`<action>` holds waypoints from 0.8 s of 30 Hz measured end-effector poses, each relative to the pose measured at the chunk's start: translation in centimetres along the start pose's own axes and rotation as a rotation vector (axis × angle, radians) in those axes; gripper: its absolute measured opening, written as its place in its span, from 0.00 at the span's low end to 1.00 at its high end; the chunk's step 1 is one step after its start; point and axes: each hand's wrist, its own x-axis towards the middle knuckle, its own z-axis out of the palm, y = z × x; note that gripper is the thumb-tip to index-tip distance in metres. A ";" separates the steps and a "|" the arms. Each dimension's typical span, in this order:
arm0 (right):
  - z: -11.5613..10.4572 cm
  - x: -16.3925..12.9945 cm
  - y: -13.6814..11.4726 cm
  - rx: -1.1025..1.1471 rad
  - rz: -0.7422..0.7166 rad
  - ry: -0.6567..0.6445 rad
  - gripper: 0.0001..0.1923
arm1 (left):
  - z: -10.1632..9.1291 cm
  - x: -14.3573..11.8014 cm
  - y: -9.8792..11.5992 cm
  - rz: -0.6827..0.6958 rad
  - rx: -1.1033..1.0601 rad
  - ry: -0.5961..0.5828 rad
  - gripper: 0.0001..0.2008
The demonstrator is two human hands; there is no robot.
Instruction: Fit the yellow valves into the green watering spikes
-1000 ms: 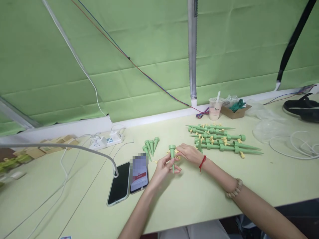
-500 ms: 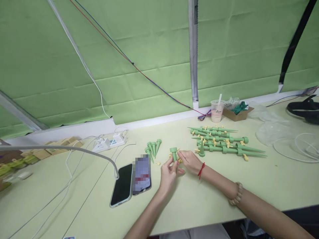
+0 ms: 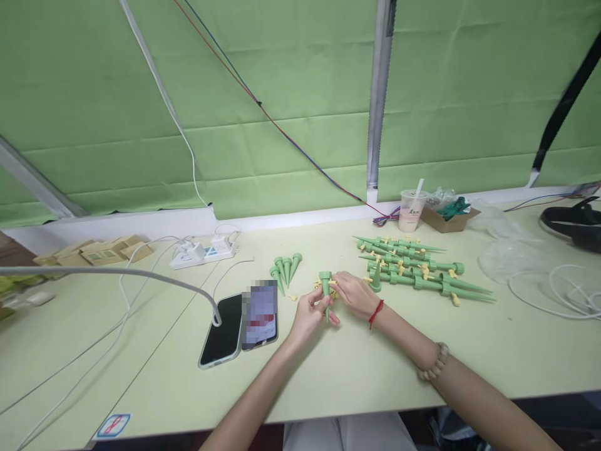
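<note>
My left hand (image 3: 307, 318) grips a green plant watering spike (image 3: 325, 285), cap up and pointed end down. On the right of its neck, the fingers of my right hand (image 3: 355, 296) are pinched at a small yellow valve (image 3: 333, 284), partly covered by the fingertips. More yellow valves lie behind the spike, half hidden by my hands. Several loose green spikes (image 3: 286, 269) lie to the left, near a single yellow piece (image 3: 293, 298). Right of my hands are rows of green spikes with yellow valves fitted (image 3: 417, 280); one spike (image 3: 376, 279) stands point up beside them.
Two phones (image 3: 224, 332) lie left of my hands, a grey cable arching over one. A power strip (image 3: 203, 253) and small boxes (image 3: 104, 252) sit farther back. At the back right are a drink cup (image 3: 410, 213), a cardboard box (image 3: 446, 220) and clear plastic bags (image 3: 502, 254).
The spike's lower shaft and tip now show below my left fingers. My right fingers remain by its neck. The whole view has shifted slightly.
</note>
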 end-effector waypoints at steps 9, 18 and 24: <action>0.5 0.8 0.0 0.752 0.496 -0.133 0.32 | -1.0 1.1 -0.2 0.205 0.138 0.243 0.18; 0.1 -0.4 2.6 -0.081 0.155 -0.175 0.13 | -3.0 2.1 -0.7 0.130 -0.134 0.417 0.26; 1.5 0.0 2.5 -0.144 0.015 -0.069 0.04 | -2.0 1.4 0.2 0.075 -0.149 0.292 0.16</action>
